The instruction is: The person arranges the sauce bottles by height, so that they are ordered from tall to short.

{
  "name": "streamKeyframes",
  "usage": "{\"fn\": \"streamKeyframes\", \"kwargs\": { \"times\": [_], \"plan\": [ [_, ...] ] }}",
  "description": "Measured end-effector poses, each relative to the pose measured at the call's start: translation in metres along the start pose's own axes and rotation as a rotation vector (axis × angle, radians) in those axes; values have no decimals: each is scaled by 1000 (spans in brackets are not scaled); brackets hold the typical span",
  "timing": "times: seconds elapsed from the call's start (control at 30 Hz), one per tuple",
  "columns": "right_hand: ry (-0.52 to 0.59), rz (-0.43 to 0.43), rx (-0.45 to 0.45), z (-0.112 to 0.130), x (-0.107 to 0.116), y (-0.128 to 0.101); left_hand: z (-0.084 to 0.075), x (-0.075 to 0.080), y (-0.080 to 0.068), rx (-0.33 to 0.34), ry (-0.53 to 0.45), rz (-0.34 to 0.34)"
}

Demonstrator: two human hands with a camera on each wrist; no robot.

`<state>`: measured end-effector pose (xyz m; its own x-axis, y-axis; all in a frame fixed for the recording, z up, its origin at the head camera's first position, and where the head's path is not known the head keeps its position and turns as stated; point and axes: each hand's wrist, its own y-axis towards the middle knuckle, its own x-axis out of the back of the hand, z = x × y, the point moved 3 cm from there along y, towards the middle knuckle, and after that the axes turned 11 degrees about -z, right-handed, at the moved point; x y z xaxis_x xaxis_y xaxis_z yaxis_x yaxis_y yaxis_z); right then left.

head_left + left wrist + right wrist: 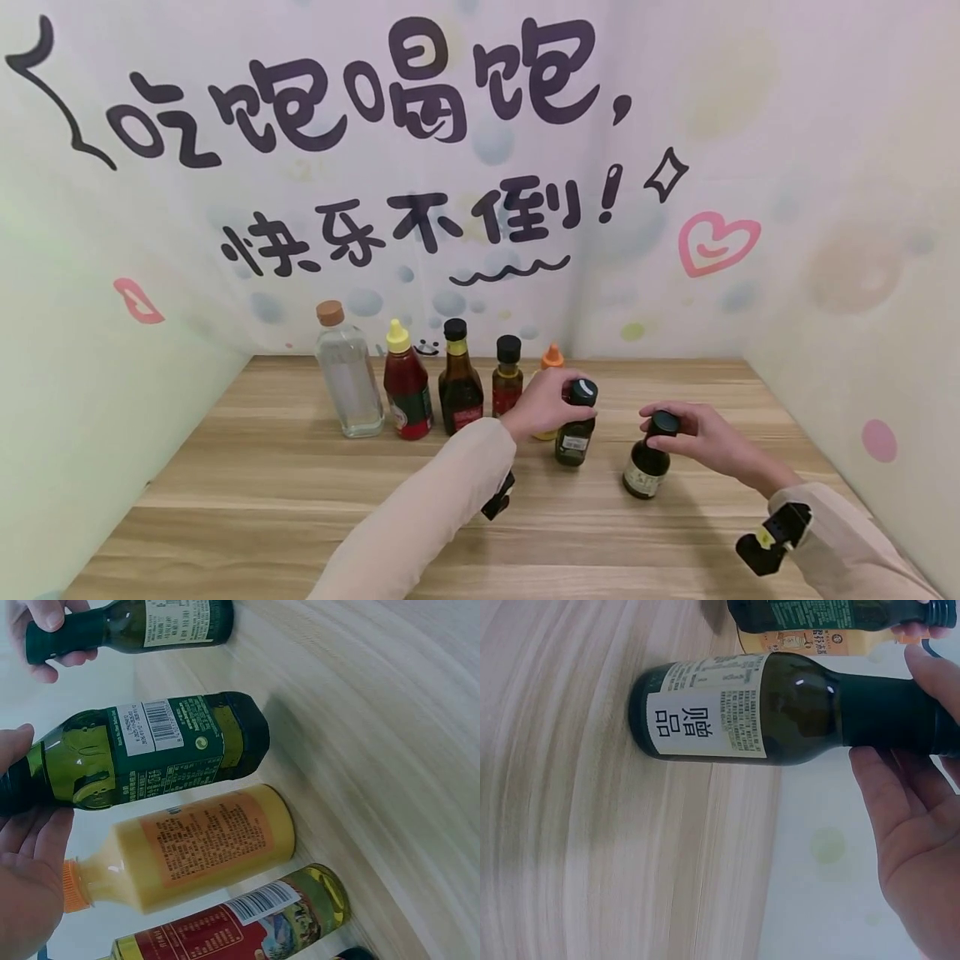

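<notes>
In the head view my left hand grips the black-capped neck of a dark green glass bottle. A green label with a barcode shows on this green bottle in the left wrist view. To the right, my right hand holds a dark round bottle by its neck, thumb on one side and fingers on the other. That round bottle carries a cream and white label in the right wrist view. Both bottles are roughly upright; I cannot tell whether either base touches the table.
Left of the hands, along the back, stand a clear bottle, a red sauce bottle, a dark brown bottle and a small red-labelled bottle. An orange-capped yellow bottle is partly behind my left hand. Walls enclose the wooden table.
</notes>
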<state>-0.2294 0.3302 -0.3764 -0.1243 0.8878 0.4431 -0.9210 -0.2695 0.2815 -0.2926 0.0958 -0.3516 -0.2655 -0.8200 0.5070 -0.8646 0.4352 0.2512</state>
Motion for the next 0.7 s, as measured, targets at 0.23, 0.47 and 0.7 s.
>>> {"fn": "streamKeyframes", "kwargs": {
  "times": [0.23,0.47,0.7],
  "plan": [
    [26,1,50,-1,0,0,1,-6,6,19,-23,-11],
    [12,7,39,0,1,1,5,-17,12,5,-13,-59],
    [-19,0,22,2,0,0,6,-25,13,8,-36,-150]
  ]
}}
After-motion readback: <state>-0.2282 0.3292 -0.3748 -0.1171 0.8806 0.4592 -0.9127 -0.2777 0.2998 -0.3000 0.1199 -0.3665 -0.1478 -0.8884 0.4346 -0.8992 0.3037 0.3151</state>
